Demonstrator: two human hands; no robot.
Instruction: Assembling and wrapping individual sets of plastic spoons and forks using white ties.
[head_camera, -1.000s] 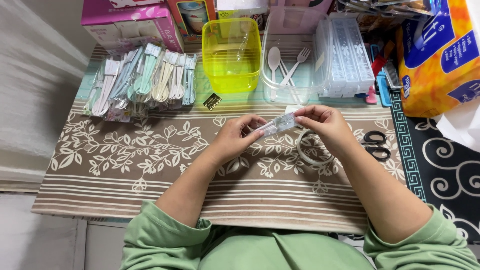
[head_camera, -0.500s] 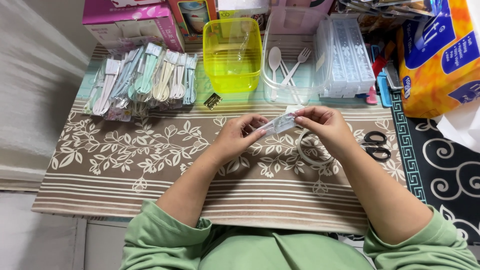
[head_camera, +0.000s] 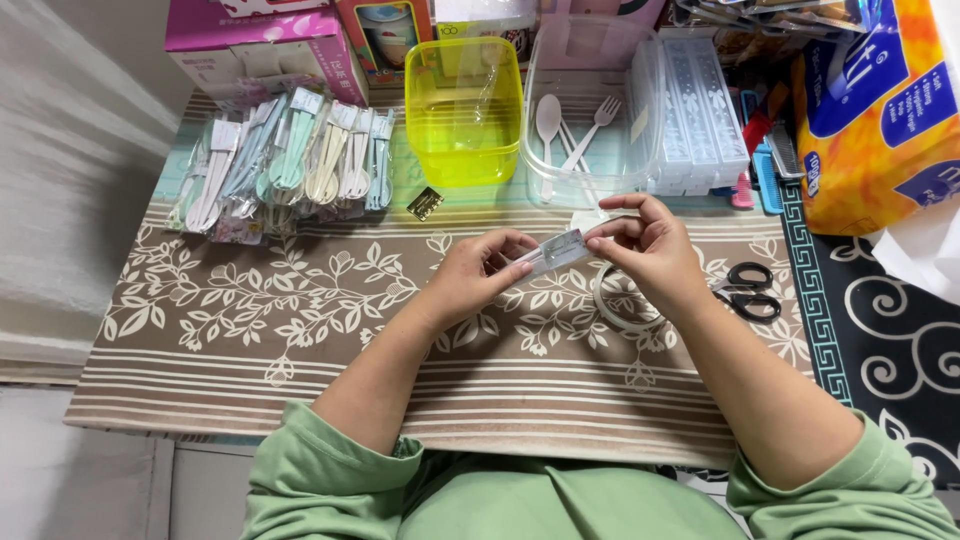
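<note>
Above the leaf-patterned tabletop (head_camera: 250, 330), the left hand (head_camera: 475, 280) and right hand (head_camera: 650, 250) each pinch one end of a small clear packet (head_camera: 555, 250) (possibly a sleeve), keeping it taut and level; a tape roll (head_camera: 620, 305) and scissors (head_camera: 750, 290) lie within reach.

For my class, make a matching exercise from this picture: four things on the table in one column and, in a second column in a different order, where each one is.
Things
1. small clear packet
2. black scissors
3. yellow tub
4. roll of tape

Places
A. on the cloth, partly under the right hand
B. at the back of the table, left of the clear box with a spoon and a fork in it
C. pinched between the fingertips of the left hand and the right hand
D. on the cloth to the right of the right wrist

Pairs: 1-C, 2-D, 3-B, 4-A
</note>
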